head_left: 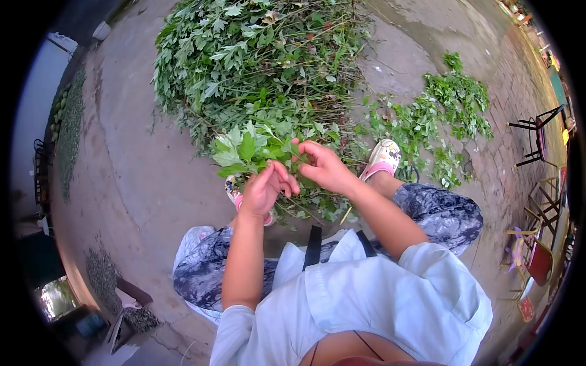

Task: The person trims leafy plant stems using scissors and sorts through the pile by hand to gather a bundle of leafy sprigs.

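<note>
A leafy green sprig [250, 148] is between my two hands, just above the near edge of a big heap of cut leafy stems [244, 67]. My left hand [267, 188] is below the leaves, with its thumb and forefinger pinched together on the sprig. My right hand [321, 165] is curled, its thumb and forefinger meeting near the sprig's stem end. What exactly lies between the right fingers is too small to make out. Loose leaves and stems lie on the ground below both hands.
A spread of picked green leaves [458, 100] lies on the concrete to the right. My shoe [383, 157] is beside the heap. Chairs [540, 137] line the far right side, and a white bucket [102, 30] stands at the upper left.
</note>
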### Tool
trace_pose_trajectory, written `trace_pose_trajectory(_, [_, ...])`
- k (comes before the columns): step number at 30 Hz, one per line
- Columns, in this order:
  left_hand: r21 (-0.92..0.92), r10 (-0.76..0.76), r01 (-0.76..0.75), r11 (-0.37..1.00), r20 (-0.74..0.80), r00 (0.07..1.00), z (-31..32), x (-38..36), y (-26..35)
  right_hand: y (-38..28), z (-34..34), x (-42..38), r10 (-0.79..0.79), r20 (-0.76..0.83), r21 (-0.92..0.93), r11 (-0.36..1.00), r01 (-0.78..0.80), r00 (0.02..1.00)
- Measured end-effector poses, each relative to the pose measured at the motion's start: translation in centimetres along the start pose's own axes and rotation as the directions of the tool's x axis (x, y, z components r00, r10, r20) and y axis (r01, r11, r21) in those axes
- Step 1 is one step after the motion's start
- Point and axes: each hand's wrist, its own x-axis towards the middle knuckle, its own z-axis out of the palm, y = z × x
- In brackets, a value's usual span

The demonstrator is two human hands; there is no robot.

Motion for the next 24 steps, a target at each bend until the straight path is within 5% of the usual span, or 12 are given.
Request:
trace_pose_trajectory(3, [-0.238, 0.093, -0.07, 0.969, 0.087, 0.992, -0.6, -0.1, -0.2, 0.2, 0.3, 0.0, 0.076, 0.101, -0.025, 0.997, -0.074, 0.992])
trace_pose_trajectory(5, [-0.258, 0.114, -0.091, 0.962, 0.075, 0.991, -0.9, -0.2, -0.1, 0.7, 0.8, -0.1, 0.027, 0.098, 0.218, 0.975, -0.048, 0.995])
trace_pose_trajectory(8, [-0.244, 0.093, -0.078, 0.967, 0.052, 0.994, -1.0, -0.3, 0.0, -0.1, 0.6, -0.1, 0.076, 0.017, 0.191, 0.979, -0.078, 0.997])
trace_pose_trajectory(10, [-0.083, 0.003, -0.015, 0.996, -0.141, 0.99, -0.6, -0.5, -0.4, -0.1, 0.4, 0.0, 0.091, -0.025, 0.109, 0.99, -0.087, 0.996])
trace_pose_trajectory(15, [0.099, -0.028, 0.057, 0.993, -0.272, 0.962, 1.8, -0.3, 0.3, -0.2, 0.3, -0.3, 0.079, -0.053, -0.168, 0.982, -0.087, 0.995])
trace_pose_trajectory(17, [0.07, 0.042, -0.02, 0.997, -0.334, 0.942, 1.4, -0.2, 0.1, 0.3, 0.3, -0.5, 0.126, -0.163, 0.157, 0.983, -0.1, 0.979])
trace_pose_trajectory(19, [0.048, 0.074, -0.061, 0.997, -0.38, 0.922, 0.4, -0.3, 0.2, 0.3, -0.4, -0.6, 0.131, -0.193, 0.189, 0.978, -0.094, 0.972])
trace_pose_trajectory(24, [-0.206, 0.101, -0.151, 0.967, -0.235, 0.967, -0.8, -0.4, 0.3, 0.1, -1.0, -1.0, 0.124, 0.058, 0.156, 0.979, -0.132, 0.991])
